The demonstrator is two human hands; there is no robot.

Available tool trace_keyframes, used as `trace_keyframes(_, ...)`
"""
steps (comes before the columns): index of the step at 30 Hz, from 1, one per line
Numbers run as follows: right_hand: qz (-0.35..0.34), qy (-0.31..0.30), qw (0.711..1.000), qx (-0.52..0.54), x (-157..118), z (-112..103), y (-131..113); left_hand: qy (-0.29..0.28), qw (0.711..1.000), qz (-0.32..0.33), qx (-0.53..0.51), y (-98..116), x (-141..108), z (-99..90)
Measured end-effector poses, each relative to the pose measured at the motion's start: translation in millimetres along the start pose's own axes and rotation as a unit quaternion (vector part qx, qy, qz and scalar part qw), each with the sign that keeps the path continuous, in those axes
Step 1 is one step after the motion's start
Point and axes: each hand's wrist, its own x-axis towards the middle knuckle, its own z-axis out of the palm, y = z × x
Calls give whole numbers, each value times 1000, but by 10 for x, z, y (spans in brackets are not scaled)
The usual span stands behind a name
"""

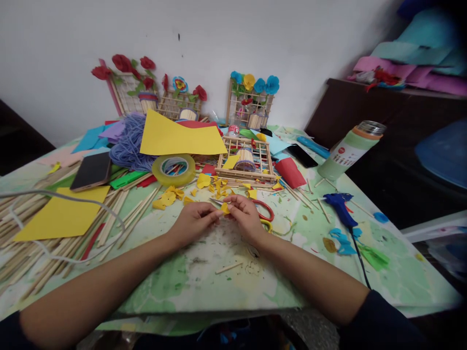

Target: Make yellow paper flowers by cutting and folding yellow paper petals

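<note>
A small piece of yellow paper (225, 208) is pinched between the fingertips of both hands, low over the table's middle. My left hand (193, 222) grips its left edge with fingers closed. On the other side, my right hand (245, 218) has thumb and fingers pressed together on it. Scissors (265, 209) with red and yellow handles lie just behind my right hand, which hides part of them; their blade tip shows between the hands. Cut yellow paper petals (166, 199) and scraps are scattered beyond my fingers.
Wooden sticks (109, 214) and a phone (92, 171) lie left. Behind are a tape roll (157, 170), yellow sheet (178, 138), purple yarn (131, 141) and stick frame (272, 163). A blue glue gun (341, 209) and bottle (343, 153) occupy the right; the glue gun's cord trails to the front edge.
</note>
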Motion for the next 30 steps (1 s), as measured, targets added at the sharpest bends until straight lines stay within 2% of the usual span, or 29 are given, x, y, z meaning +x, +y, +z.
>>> trace_keyframes(3,-21,10,999,-30,-9,0,5,9,983,-84,-165,-21,35,9)
trace_keyframes(5,-42,15,997,-61,-21,3,6,10,965,-117,-233,-42,53,16)
trace_keyframes(12,-96,1,984,-149,-58,-4,58,7,921,-181,-344,-52,88,5)
trace_keyframes(15,-100,-3,981,-167,-57,-6,68,2,908,-199,-369,-39,100,-16)
trace_keyframes(18,-86,5,987,-133,-48,0,55,-16,903,-202,-380,-37,108,-40)
trace_keyframes(23,-66,17,996,-59,-32,12,31,-48,905,-187,-379,-52,112,-60)
trace_keyframes(30,-57,4,995,-81,-31,33,14,-50,914,-183,-357,-66,110,-39)
